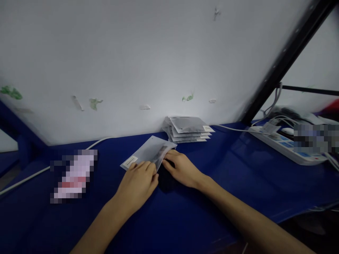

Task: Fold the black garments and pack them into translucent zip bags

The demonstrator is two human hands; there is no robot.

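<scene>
In the head view, the left forearm (103, 218) rises from the lower edge of the picture and slants forward and inward, ending in the left hand (140, 180), which lies back-up over the near edge of a frosted bag (148, 150). Its fingers are curled in and pinch that edge beside the bag's mouth. The right forearm (246, 211) reaches in from the lower right corner, long and slanting leftward, and the right hand (182, 167) is bent toward the mouth, fingertips tucked under the raised upper film, thumb lower down by a dark item (167, 180); whether those fingers close on anything cannot be told. The bag sits on the blue table (225, 169), tilted, its label (130, 162) toward the left, just in front of a stack of similar bags (189, 128) near the wall (127, 63)
</scene>
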